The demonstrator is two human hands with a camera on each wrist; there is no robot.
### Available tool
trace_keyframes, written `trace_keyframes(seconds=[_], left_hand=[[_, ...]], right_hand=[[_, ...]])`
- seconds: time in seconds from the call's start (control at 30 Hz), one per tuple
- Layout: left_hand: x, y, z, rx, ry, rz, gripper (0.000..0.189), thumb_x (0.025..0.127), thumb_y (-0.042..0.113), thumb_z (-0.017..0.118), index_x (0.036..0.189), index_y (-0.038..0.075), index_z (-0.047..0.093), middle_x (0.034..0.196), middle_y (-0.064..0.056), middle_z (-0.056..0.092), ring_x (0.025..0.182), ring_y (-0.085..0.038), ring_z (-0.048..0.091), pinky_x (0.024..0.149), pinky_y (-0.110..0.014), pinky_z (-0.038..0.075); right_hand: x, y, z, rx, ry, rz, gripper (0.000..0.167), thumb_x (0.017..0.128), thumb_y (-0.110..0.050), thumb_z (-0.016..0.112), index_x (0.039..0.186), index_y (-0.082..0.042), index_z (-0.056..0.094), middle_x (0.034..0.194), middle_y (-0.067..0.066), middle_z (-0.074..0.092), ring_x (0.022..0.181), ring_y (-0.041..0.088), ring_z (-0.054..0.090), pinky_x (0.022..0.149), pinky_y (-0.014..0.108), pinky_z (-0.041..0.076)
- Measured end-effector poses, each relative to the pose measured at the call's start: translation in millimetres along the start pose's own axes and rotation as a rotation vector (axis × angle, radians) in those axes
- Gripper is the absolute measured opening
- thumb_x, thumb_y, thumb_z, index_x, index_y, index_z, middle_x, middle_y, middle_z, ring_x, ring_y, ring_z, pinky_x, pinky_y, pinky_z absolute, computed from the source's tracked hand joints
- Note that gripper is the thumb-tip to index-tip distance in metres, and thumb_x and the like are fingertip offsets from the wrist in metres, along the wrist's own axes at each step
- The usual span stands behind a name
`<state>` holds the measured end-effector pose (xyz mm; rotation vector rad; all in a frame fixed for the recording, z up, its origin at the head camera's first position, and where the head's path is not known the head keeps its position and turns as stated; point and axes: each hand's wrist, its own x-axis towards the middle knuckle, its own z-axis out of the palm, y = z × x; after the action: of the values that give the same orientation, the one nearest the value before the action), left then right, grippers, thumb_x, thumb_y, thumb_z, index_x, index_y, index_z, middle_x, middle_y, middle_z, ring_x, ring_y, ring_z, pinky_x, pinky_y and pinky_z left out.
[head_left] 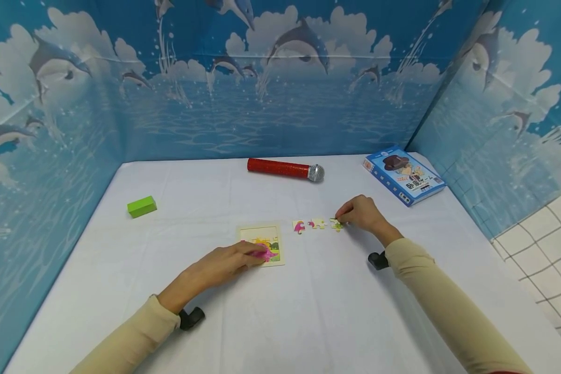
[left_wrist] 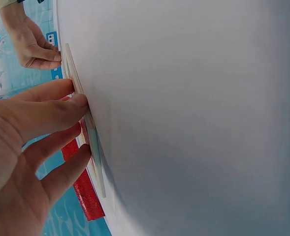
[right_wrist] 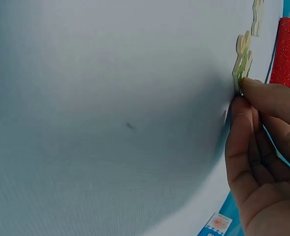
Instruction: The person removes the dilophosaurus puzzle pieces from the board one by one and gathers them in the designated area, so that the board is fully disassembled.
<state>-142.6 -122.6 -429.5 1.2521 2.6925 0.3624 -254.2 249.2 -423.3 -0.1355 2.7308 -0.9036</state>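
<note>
In the head view my left hand point(head_left: 231, 264) lies over a square puzzle board point(head_left: 281, 250) with a light frame and a pink and yellow picture. Its fingers touch the board's top, and the thumb point(left_wrist: 76, 105) is at the near rim in the left wrist view. My right hand point(head_left: 363, 213) pinches a green and cream puzzle piece point(right_wrist: 241, 64) between thumb and forefinger, low over the table. Left of that, in a row, are a cream puzzle piece point(head_left: 319, 224) and a pink one point(head_left: 299, 226). Part of the board's picture is hidden under the left hand.
A red glittery microphone point(head_left: 278, 168) lies at the back of the white table point(head_left: 299, 317). A blue picture box point(head_left: 406, 174) is at the back right, and a green block point(head_left: 142, 206) at the left. Dolphin-print curtains point(head_left: 280, 114) hang round the table.
</note>
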Motion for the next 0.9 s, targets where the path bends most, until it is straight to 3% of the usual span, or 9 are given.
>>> trace_keyframes(seconds=[0.27,0.53,0.77,0.9], left_hand=[[0.5,0.6,0.7,0.034,0.035,0.044,0.042,0.092,0.003,0.067,0.132,0.013,0.065,0.139,-0.002,0.057,0.13,-0.02,0.051,0.103,-0.04,0.046],[-4.0,4.3,-1.0,0.052,0.013,0.0,0.04,0.093,0.002,0.065,0.13,0.016,0.066,0.142,-0.002,0.055,0.133,-0.02,0.049,0.098,-0.041,0.05],[-10.0,5.5,-2.7,0.03,-0.028,-0.01,0.05,0.093,-0.007,0.06,0.138,0.016,0.06,0.148,-0.002,0.049,0.138,-0.019,0.043,0.1,-0.04,0.048],[-11.9,4.5,-0.7,0.044,-0.027,-0.002,0.053,0.092,-0.009,0.06,0.139,0.016,0.058,0.149,-0.002,0.047,0.139,-0.019,0.041,0.096,-0.04,0.051]], right_hand=[[0.1,-3.8,3.4,-0.029,0.039,-0.038,0.012,0.091,-0.008,0.068,0.096,-0.004,0.077,0.101,0.012,0.071,0.088,0.024,0.056,0.072,0.032,0.048],[-2.3,-35.7,18.1,-0.029,0.105,-0.1,0.014,0.094,-0.01,0.067,0.101,-0.004,0.076,0.103,0.011,0.071,0.093,0.024,0.06,0.082,0.037,0.054],[-7.9,-84.0,45.5,-0.036,0.002,-0.26,0.016,0.091,-0.009,0.069,0.105,-0.004,0.076,0.1,0.007,0.072,0.086,0.018,0.063,0.073,0.029,0.055],[-11.1,-111.4,67.5,-0.096,-0.086,-0.368,0.017,0.09,-0.011,0.071,0.106,-0.006,0.077,0.099,0.003,0.073,0.089,0.015,0.063,0.077,0.028,0.054]])
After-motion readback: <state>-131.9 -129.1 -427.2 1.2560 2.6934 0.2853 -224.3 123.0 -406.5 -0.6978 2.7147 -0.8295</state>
